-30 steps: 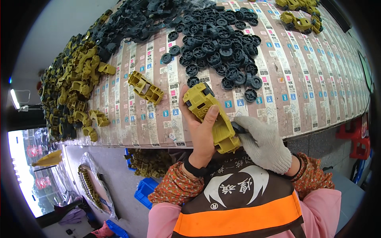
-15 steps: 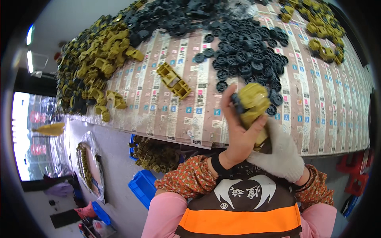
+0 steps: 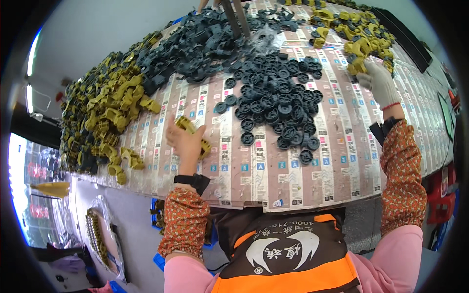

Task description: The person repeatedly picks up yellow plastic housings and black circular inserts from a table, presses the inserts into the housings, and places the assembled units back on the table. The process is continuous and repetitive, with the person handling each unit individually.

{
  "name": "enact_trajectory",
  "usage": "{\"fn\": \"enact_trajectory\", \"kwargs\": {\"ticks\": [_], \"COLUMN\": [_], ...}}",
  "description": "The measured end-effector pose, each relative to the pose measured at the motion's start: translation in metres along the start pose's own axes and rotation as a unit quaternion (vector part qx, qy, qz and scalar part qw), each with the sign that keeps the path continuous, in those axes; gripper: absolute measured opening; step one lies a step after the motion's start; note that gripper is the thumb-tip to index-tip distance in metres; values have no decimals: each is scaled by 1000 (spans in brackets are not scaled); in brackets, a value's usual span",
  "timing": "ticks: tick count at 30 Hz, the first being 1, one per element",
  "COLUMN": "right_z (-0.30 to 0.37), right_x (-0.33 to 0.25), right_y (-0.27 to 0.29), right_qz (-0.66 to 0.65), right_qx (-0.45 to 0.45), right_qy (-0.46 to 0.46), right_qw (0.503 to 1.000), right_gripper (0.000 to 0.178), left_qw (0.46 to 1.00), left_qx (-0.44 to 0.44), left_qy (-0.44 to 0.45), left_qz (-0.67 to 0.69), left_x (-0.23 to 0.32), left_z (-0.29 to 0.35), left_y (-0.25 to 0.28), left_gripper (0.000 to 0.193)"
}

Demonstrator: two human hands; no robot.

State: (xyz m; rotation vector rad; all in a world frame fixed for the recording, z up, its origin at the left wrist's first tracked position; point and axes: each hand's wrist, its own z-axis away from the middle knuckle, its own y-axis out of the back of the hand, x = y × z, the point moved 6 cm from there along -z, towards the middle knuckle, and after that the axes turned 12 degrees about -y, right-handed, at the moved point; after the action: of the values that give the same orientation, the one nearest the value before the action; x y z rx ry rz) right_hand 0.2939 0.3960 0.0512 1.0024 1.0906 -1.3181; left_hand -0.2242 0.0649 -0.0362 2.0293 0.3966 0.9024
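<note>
My bare left hand (image 3: 184, 141) reaches over the table with its fingers closed around an olive-yellow plastic toy vehicle body (image 3: 205, 147); the hand covers the middle of that part. At the right, my right hand (image 3: 382, 85) wears a white knitted glove. Its fingertips are on an olive-yellow toy vehicle (image 3: 358, 66) at the near edge of a group of similar vehicles (image 3: 364, 46). Dark grey toy wheels (image 3: 273, 100) lie heaped between my two hands.
A large pile of olive-yellow vehicle parts (image 3: 110, 107) covers the table's left side. Dark grey plastic parts (image 3: 195, 46) are heaped at the back, beside a clear plastic bag (image 3: 268, 39). Printed striped sheeting covers the table (image 3: 322, 176). Red stools (image 3: 439, 195) stand at the right.
My hands have parted from the toy vehicle they held together. The left moved left onto the vehicle body on the table; the gloved right moved far right to the vehicle group. The view shifted.
</note>
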Motion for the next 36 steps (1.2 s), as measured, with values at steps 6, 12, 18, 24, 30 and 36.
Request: {"fn": "enact_trajectory", "kwargs": {"ticks": [6, 12, 18, 24, 30, 36], "right_z": [26, 88, 111, 111, 160, 224], "right_x": [-6, 46, 61, 71, 50, 70], "right_y": [-2, -68, -117, -112, -98, -128], "right_qz": [180, 443, 524, 586, 490, 265], "right_qx": [19, -82, -95, -83, -87, -228], "right_qy": [52, 136, 252, 304, 245, 91], "right_qw": [982, 882, 808, 747, 832, 932], "right_gripper": [47, 27, 29, 16, 15, 19], "left_qw": [924, 580, 513, 538, 514, 500], "left_qx": [-12, -190, -211, -315, -362, -414], "left_qy": [203, 175, 172, 169, 216, 237], "left_qz": [323, 773, 814, 764, 747, 723], "left_x": [-36, -13, 89, 118, 129, 144], "left_z": [4, 33, 82, 129, 168, 189], "left_y": [3, 26, 47, 43, 17, 13], "left_gripper": [102, 64, 63, 63, 56, 54]}}
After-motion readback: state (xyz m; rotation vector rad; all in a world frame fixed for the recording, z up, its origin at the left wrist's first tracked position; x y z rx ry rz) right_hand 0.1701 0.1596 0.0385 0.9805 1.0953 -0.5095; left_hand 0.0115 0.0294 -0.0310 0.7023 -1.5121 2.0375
